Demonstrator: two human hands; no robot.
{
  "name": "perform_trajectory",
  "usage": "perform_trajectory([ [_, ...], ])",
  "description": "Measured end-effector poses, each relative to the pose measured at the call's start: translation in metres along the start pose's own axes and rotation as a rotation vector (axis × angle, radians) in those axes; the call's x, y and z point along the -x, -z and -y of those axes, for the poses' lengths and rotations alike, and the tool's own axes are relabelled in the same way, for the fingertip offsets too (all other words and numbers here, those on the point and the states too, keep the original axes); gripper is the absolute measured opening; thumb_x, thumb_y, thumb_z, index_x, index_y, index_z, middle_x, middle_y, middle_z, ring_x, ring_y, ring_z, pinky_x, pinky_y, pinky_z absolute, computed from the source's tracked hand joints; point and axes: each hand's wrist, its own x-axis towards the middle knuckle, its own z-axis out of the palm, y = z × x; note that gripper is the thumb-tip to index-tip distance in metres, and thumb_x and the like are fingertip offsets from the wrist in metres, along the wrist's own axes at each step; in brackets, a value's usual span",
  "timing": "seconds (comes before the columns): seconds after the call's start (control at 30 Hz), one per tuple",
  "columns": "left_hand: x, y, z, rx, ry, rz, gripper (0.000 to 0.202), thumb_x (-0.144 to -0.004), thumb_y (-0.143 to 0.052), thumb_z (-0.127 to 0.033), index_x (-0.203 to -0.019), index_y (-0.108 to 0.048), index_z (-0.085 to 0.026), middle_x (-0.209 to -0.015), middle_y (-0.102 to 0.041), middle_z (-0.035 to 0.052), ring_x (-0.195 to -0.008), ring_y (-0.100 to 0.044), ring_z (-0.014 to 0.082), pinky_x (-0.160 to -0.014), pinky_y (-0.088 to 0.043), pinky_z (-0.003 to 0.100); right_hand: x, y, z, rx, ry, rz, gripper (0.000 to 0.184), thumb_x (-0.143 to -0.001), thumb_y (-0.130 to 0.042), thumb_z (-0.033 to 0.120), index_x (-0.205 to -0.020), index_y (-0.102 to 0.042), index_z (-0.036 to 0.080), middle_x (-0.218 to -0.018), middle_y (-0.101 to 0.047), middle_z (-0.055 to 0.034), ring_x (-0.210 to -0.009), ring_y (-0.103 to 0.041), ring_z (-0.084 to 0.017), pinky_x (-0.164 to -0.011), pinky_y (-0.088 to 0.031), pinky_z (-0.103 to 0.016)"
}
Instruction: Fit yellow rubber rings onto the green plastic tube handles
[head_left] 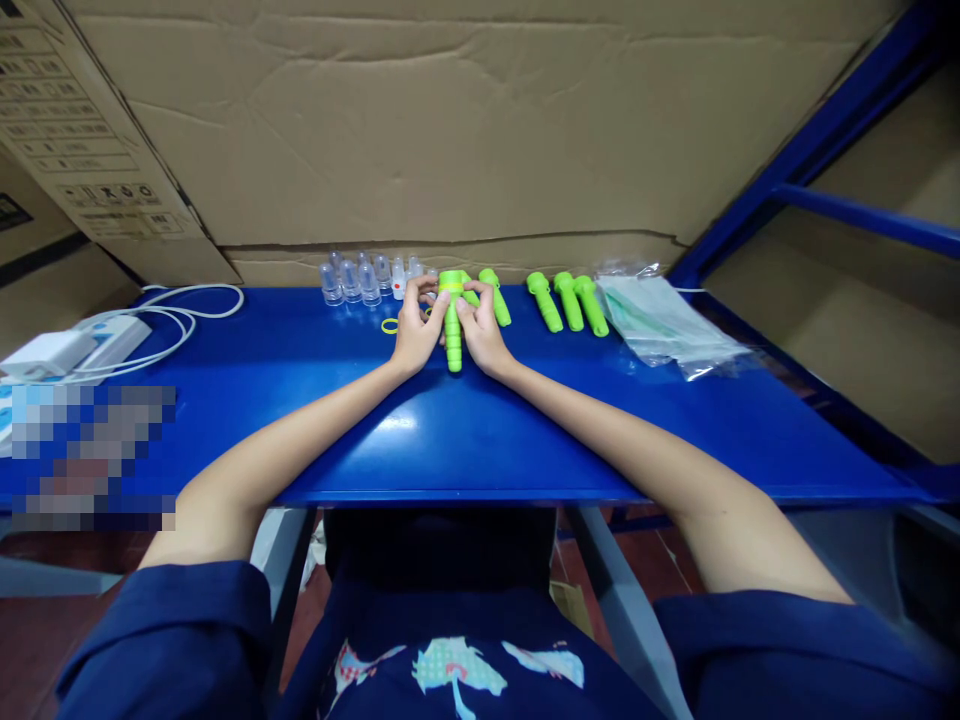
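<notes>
A green flashlight-shaped piece (454, 335) with a wide head and ribbed handle is held between my two hands, head away from me. My left hand (418, 325) grips its left side, thumb near the neck. On the other side my right hand (484, 325) has its thumb on the body and its index finger by the head. A yellow band circles the head. Near my left hand lies a yellow ring (390, 326). Another green piece (495, 295) rests just beyond my right hand, and one more is partly hidden behind the held piece.
Several clear plastic caps (349, 280) stand at the back left of the blue table (450, 440). Further right lie three green pieces (568, 302) and a clear plastic bag (660, 320). A white cable (187, 300) and power strip (112, 335) sit left. Cardboard (450, 130) walls the back.
</notes>
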Motion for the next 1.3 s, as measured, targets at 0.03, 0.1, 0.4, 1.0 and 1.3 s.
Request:
perform_trajectory([
  [0.03,0.0,0.0,-0.001,-0.001,-0.002,0.0,0.061,-0.091,-0.057,-0.077,-0.122,-0.053,-0.024,-0.114,-0.065,0.0096,-0.094,-0.066,0.0187,-0.076,-0.055,0.031,0.0,0.0,-0.001,-0.003,-0.005,-0.005,0.07,-0.087,-0.049,0.087,-0.12,-0.026,0.031,-0.096,-0.068,-0.003,-0.069,-0.072,-0.019,-0.054,-0.057,-0.034],
  [0.1,0.0,0.0,-0.002,0.002,-0.011,-0.005,0.062,-0.089,-0.059,-0.078,-0.12,-0.053,-0.024,-0.113,-0.063,0.0091,-0.089,-0.064,0.017,-0.07,-0.052,0.029,0.0,-0.001,-0.001,-0.006,-0.014,-0.02,0.071,-0.086,-0.049,0.089,-0.12,-0.027,0.031,-0.094,-0.068,-0.0018,-0.066,-0.071,-0.018,-0.053,-0.057,-0.034],
  [0.4,0.001,-0.001,-0.008,-0.076,-0.124,-0.007,0.057,-0.089,-0.06,-0.076,-0.11,-0.054,-0.024,-0.104,-0.063,0.0061,-0.093,-0.063,0.0179,-0.075,-0.05,0.031,0.001,0.001,0.002,0.03,-0.02,-0.022,0.07,-0.088,-0.037,0.091,-0.115,-0.042,0.027,-0.079,-0.063,-0.0006,-0.057,-0.064,-0.017,-0.055,-0.058,-0.035],
  [1.0,-0.003,0.006,-0.021,-0.153,-0.217,0.08,0.037,-0.098,-0.061,-0.057,-0.105,-0.07,-0.022,-0.105,-0.065,0.0075,-0.094,-0.063,0.0183,-0.083,-0.054,0.031,0.004,0.001,0.006,0.049,-0.052,-0.031,0.072,-0.086,-0.034,0.095,-0.103,-0.045,0.025,-0.066,-0.056,0.0023,-0.049,-0.059,-0.017,-0.044,-0.05,-0.033],
  [1.3,-0.005,0.007,-0.018,-0.137,-0.235,0.073,0.033,-0.097,-0.065,-0.054,-0.1,-0.072,-0.021,-0.1,-0.064,0.0061,-0.092,-0.062,0.018,-0.081,-0.052,0.03,0.004,0.001,0.009,0.055,-0.068,-0.031,0.075,-0.082,-0.035,0.098,-0.1,-0.044,0.026,-0.074,-0.06,-0.0013,-0.052,-0.059,-0.016,-0.045,-0.051,-0.033],
])
